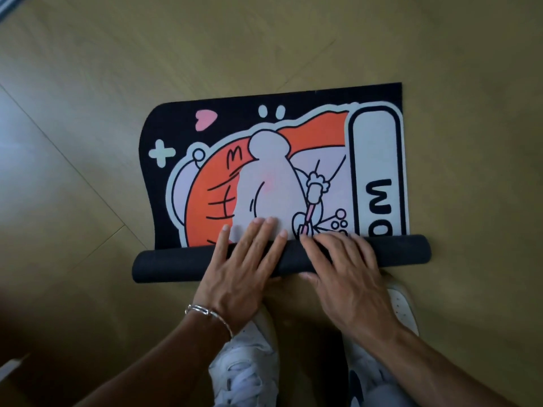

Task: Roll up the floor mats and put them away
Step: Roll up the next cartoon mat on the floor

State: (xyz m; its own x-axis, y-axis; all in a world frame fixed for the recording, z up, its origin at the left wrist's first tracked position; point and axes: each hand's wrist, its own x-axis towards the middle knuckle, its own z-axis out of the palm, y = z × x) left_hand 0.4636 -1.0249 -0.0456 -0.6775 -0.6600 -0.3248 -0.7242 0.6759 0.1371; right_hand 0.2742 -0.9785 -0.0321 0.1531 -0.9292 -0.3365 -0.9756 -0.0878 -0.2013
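Note:
A black floor mat [273, 171] with an orange and white cartoon print lies on the wooden floor in front of me. Its near end is wound into a dark roll [170, 264] that runs left to right. My left hand [244, 268] lies flat over the middle of the roll, fingers spread and reaching onto the printed side. My right hand [346, 274] rests on the roll just to the right, fingers curved over its far edge and thumb at its near side. The far part of the mat is still flat.
Light wooden floor [88, 142] surrounds the mat on all sides. My white shoes [246, 356] stand just behind the roll, close to my wrists. A silver bracelet [205, 314] sits on my left wrist.

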